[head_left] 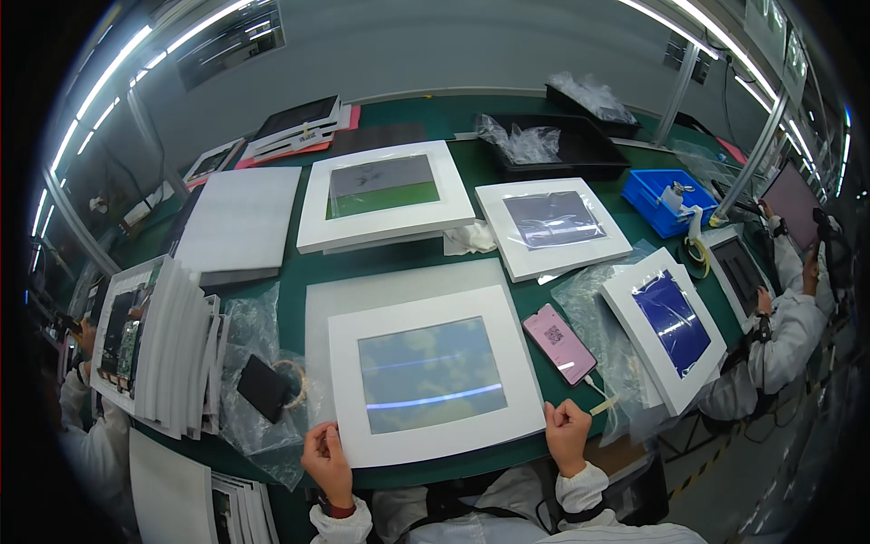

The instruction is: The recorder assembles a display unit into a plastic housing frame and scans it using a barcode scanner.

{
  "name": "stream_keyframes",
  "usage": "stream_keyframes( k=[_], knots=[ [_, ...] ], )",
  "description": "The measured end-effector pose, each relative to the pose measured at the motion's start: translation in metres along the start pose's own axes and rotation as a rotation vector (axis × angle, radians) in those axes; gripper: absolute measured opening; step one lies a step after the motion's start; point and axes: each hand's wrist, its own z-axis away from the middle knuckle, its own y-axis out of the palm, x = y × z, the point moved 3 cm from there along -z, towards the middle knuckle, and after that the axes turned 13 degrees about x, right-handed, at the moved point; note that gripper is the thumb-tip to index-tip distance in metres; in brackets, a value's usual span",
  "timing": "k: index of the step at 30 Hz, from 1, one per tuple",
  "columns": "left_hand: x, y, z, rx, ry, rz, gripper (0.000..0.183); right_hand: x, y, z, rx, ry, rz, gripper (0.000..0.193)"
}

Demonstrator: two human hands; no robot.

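A white-framed screen (435,449) lies in front of me, its glass reflecting a light strip across a pale blue and yellowish surface. Beneath its far and left sides shows a white foam sheet (319,344). At the frame's near left corner, my left hand (328,462) is closed, thumb and fingers pinching the edge. My right hand (568,438) is closed at the near right corner, its curled fingers against the edge. A pink-screened phone (560,344) with a white cable lies just beyond my right hand. Left of the frame, a black flat piece (262,389) rests on clear plastic bags (258,435).
More white-framed screens stand behind (453,195), (580,258) and at right (707,344). At left are stacked frames (168,354) and a foam stack (240,218). A blue bin (648,195) and black tray (589,159) sit farther back. Co-workers' hands (763,301) work at right.
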Motion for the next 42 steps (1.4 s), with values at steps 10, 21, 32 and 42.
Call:
stream_keyframes(
  k=[10, 21, 32, 42],
  knots=[
    [-0.001, -0.002, 0.0, -0.001, 0.045, -0.007, 0.013, 0.0, -0.001, -0.001, 0.032, 0.051, -0.083, 0.039],
    [-0.052, 0.012, 0.025, 0.361, 0.136, -0.517, 0.078, 0.031, -0.006, -0.015, 0.314, 0.067, 0.302, 0.023],
    [-0.042, 0.007, 0.026, 0.353, 0.166, -0.317, 0.074, 0.019, -0.002, -0.044, 0.463, 0.27, -0.418, 0.04],
    [-0.052, 0.015, 0.034, 0.26, 0.241, -0.475, 0.068, 0.153, -0.009, -0.054, 0.731, -0.031, -0.785, 0.025]
  ],
)
